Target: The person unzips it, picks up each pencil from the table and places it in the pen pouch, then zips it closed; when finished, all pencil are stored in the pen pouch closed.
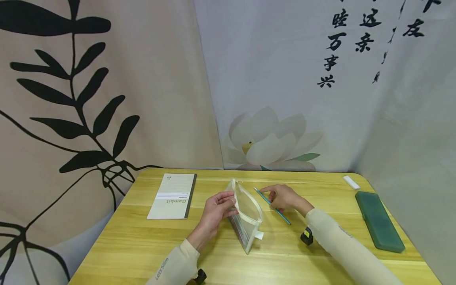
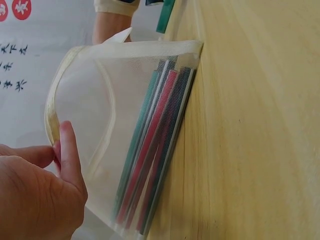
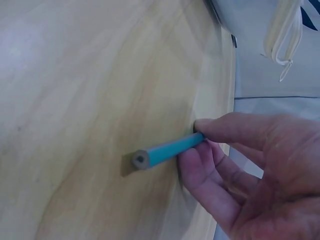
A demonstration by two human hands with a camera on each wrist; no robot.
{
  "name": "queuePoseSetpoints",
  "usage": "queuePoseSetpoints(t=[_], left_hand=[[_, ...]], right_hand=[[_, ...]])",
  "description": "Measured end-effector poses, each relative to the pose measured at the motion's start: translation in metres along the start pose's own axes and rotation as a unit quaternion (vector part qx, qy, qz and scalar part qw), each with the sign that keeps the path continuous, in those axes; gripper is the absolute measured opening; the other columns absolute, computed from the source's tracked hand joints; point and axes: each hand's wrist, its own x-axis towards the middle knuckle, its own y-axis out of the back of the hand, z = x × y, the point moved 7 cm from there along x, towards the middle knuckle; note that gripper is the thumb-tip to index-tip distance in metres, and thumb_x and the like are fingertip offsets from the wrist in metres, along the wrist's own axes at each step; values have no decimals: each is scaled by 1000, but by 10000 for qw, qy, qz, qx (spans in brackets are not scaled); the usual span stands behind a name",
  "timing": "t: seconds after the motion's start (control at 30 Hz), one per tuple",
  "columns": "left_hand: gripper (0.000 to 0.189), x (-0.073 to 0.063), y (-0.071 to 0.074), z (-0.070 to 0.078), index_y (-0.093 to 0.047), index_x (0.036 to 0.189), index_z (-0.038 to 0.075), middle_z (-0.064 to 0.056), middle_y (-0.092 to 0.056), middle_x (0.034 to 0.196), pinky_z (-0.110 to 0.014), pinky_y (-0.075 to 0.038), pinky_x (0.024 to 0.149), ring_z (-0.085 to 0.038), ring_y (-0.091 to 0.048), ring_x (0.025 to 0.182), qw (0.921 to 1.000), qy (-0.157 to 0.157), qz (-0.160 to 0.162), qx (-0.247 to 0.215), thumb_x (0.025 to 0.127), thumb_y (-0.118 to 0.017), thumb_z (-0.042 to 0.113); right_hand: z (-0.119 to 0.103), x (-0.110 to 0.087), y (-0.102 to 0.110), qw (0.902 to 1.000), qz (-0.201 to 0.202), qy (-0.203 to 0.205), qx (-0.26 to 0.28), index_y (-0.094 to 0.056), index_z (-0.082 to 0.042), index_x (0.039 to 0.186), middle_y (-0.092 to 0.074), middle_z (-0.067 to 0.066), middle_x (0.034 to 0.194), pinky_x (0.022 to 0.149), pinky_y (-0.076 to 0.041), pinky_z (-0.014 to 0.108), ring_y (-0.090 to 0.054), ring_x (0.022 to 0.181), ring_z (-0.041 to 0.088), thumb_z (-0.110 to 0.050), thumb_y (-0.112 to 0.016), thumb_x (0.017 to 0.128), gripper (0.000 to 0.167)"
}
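My left hand [image 1: 215, 209] pinches the rim of a pale mesh pencil pouch [image 1: 249, 208] between thumb and fingers. The pouch stands tilted on the table, its mouth gaping. Through the mesh in the left wrist view, several pencils [image 2: 155, 135] in green, red and dark colours lie side by side. To the right of the pouch, my right hand [image 1: 285, 196] holds a teal pencil [image 1: 283, 217]. In the right wrist view, the thumb and curled fingers pinch this pencil [image 3: 172, 150], its flat end pointing away from the hand, close to the tabletop.
A white notebook [image 1: 171, 198] with a dark spine lies at the left back of the wooden table [image 1: 135, 245]. On the right are a long dark green case [image 1: 379, 221] and a small white block [image 1: 351, 182]. A printed cloth [image 1: 167, 99] hangs behind.
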Motion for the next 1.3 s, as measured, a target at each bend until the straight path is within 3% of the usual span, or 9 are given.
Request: queuePoseSetpoints(t=[0.3, 0.77, 0.97, 1.13, 1.3], left_hand=[[41, 1, 0, 2, -59, 137, -10, -5, -64, 105, -28, -69, 80, -13, -71, 87, 10000, -26, 63, 13, 100, -69, 4], [38, 3, 0, 5, -62, 135, -7, -4, -64, 103, -28, -69, 78, -13, -71, 84, 9999, -12, 78, 73, 99, -69, 4], [40, 3, 2, 4, -61, 136, -8, -4, -65, 103, -29, -69, 79, -14, -72, 84, 10000, -40, 48, 59, 99, -69, 5], [41, 1, 2, 2, -60, 137, -9, -4, -65, 103, -29, -69, 80, -14, -71, 86, 10000, -38, 25, 19, 99, -70, 5], [41, -1, 3, 1, -59, 137, -9, -4, -65, 102, -28, -69, 79, -14, -71, 87, 10000, -43, -5, 15, 100, -69, 5]], right_hand=[[-2, 2, 1, 10000, -34, -1, -46, -64, -21, 147, -65, 6, 92, 45, -57, 29, -52, 51, 13, 8, -76, 80, 74], [-4, 4, 4, 9991, 197, -378, 18, -63, -24, 148, -71, 6, 93, 43, -54, 27, -52, 49, 13, 6, -70, 83, 72], [-6, -1, 6, 9976, 22, -268, 644, -60, -19, 150, -69, 10, 95, 46, -53, 27, -48, 53, 13, 8, -68, 84, 72], [-11, -11, 6, 9904, -145, -232, 1353, -58, -17, 153, -65, 12, 91, 48, -51, 29, -45, 56, 14, 6, -67, 88, 69], [-24, -23, 7, 9861, -364, -124, 1619, -56, -17, 154, -63, 11, 97, 53, -61, 36, -56, 66, 18, 2, -69, 92, 65]])
